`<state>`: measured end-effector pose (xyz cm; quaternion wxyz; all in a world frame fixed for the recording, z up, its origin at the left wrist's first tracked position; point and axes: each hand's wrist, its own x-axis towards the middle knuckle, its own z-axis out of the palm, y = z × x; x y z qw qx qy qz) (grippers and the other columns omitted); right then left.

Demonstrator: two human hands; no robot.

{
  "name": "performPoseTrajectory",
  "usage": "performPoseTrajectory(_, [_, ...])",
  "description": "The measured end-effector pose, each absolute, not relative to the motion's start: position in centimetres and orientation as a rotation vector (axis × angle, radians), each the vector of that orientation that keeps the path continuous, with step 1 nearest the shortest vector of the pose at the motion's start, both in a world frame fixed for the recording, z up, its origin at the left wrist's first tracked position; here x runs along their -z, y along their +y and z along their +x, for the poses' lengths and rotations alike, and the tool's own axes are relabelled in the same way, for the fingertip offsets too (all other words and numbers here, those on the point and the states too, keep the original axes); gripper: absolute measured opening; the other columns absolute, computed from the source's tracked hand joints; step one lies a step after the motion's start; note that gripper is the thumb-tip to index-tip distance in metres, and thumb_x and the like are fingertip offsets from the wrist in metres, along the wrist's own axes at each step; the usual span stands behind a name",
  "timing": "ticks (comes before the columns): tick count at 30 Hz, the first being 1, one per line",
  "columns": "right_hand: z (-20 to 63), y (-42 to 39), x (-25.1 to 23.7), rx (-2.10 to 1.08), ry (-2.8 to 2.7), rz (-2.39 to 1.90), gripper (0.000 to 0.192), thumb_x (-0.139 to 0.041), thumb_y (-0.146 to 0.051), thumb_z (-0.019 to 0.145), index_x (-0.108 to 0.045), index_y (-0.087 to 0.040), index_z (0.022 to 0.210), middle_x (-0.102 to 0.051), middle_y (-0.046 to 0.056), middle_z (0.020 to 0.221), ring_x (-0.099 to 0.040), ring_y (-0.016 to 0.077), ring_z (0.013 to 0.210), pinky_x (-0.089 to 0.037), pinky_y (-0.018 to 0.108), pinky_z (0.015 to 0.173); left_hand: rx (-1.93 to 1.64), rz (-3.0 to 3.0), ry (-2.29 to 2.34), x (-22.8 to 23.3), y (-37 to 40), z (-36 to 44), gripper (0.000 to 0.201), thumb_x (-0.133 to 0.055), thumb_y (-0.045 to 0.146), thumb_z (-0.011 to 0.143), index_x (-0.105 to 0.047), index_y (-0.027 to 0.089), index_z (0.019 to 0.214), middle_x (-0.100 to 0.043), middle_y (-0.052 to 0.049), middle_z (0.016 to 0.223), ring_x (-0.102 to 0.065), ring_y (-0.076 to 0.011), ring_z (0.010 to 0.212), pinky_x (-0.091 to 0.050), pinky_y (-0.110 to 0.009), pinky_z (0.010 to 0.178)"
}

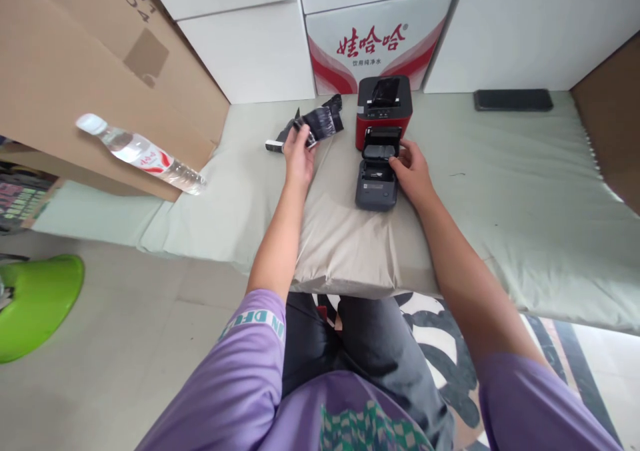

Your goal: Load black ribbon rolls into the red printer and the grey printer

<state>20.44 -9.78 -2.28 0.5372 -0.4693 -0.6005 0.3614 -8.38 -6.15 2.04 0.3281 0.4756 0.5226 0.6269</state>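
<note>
My left hand [299, 156] pinches a crumpled strip of shiny black film [323, 124], whose other end lies on the covered surface. My right hand [413, 171] grips the right side of a small dark grey label printer [376, 194], thumb in front and fingers behind the raised lid. The printer's lid stands up, exposing the inner bay. Directly behind it is a red device with a black top [384, 98], upright, with a dark glossy piece on its top. What my right fingertips touch behind the lid is hidden.
A black phone [513, 100] lies at the back right. A water bottle [145, 154] leans near a large cardboard box [170, 84] on the left. White cartons [375, 44] line the back. The pale cloth-covered surface [350, 264] ends just before my knees. A green stool [45, 304] is at lower left.
</note>
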Motion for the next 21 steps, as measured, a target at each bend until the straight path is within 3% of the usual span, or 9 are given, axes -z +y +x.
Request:
performPoseTrajectory(3, [20.4, -9.8, 2.3, -0.843, -1.438, -1.122, 0.073, -0.076, -0.074, 0.081, -0.06, -0.028, 0.136, -0.075, 0.011, 0.118, -0.074, 0.0331, 0.113, -0.058, 0.064, 0.114, -1.508, 1.199, 1.257, -2.4, -6.6, -8.6, 0.057, -0.017, 0.047, 0.118, -0.065, 0.03, 0.143, -0.069, -0.01, 0.149, -0.075, -0.0151, 0.115, -0.064, -0.032, 0.097])
performPoseTrajectory(5, [20.3, -9.8, 2.4, -0.839, -1.434, -1.127, 0.073, -0.075, -0.075, 0.081, -0.06, -0.03, 0.135, -0.075, 0.01, 0.117, -0.074, 0.0327, 0.112, -0.059, 0.064, 0.113, -1.378, 1.262, 1.221, -2.5, -7.1, -8.3, 0.055, -0.017, 0.04, 0.118, -0.066, 0.036, 0.144, -0.071, -0.007, 0.146, -0.074, -0.0124, 0.095, -0.065, -0.03, 0.086])
performPoseTrajectory(7, [20.3, -9.8, 2.4, -0.836, -1.431, -1.131, 0.073, -0.074, -0.076, 0.081, -0.059, -0.03, 0.136, -0.075, 0.01, 0.116, -0.074, 0.033, 0.112, -0.059, 0.065, 0.113, -1.253, 1.335, 1.184, -2.5, -7.8, -7.4, 0.046, -0.028, 0.04, 0.117, -0.065, 0.038, 0.145, -0.073, -0.007, 0.14, -0.072, -0.0126, 0.086, -0.065, -0.031, 0.08])
performPoseTrajectory(9, [20.2, -9.8, 2.3, -0.827, -1.434, -1.136, 0.073, -0.073, -0.077, 0.081, -0.059, -0.03, 0.135, -0.075, 0.01, 0.115, -0.074, 0.0332, 0.112, -0.059, 0.065, 0.113, -1.188, 1.429, 1.143, -2.5, -8.6, -5.8, 0.04, -0.043, 0.045, 0.114, -0.063, 0.037, 0.148, -0.073, -0.008, 0.139, -0.076, -0.0159, 0.093, -0.066, -0.034, 0.084])
performPoseTrajectory(12, [20.2, -9.8, 2.1, -0.836, -1.432, -1.129, 0.076, -0.073, -0.082, 0.079, -0.06, -0.031, 0.134, -0.076, 0.01, 0.113, -0.074, 0.0336, 0.113, -0.06, 0.062, 0.11, -1.223, 1.627, 1.098, -2.2, -10.1, -2.8, 0.052, -0.06, 0.057, 0.106, -0.056, 0.035, 0.153, -0.069, -0.007, 0.148, -0.073, -0.0243, 0.128, -0.062, -0.04, 0.106])
performPoseTrajectory(14, [20.3, -9.8, 1.9, -0.872, -1.425, -1.112, 0.079, -0.074, -0.084, 0.075, -0.061, -0.031, 0.132, -0.077, 0.01, 0.114, -0.074, 0.0342, 0.113, -0.061, 0.061, 0.108, -1.241, 1.727, 1.096, -2.0, -11.1, -1.0, 0.058, -0.063, 0.062, 0.104, -0.052, 0.034, 0.153, -0.069, -0.007, 0.147, -0.067, -0.0268, 0.141, -0.056, -0.044, 0.117])
performPoseTrajectory(21, [20.5, -9.3, 2.0, -0.906, -1.353, -1.13, 0.062, -0.073, -0.07, 0.081, -0.066, -0.029, 0.128, -0.077, 0.007, 0.104, -0.075, 0.0324, 0.108, -0.059, 0.062, 0.11, -1.237, 1.915, 1.106, -2.2, -12.7, 1.0, 0.034, -0.066, 0.034, 0.103, -0.062, 0.026, 0.135, -0.071, -0.008, 0.14, -0.066, -0.0247, 0.139, -0.053, -0.041, 0.119])
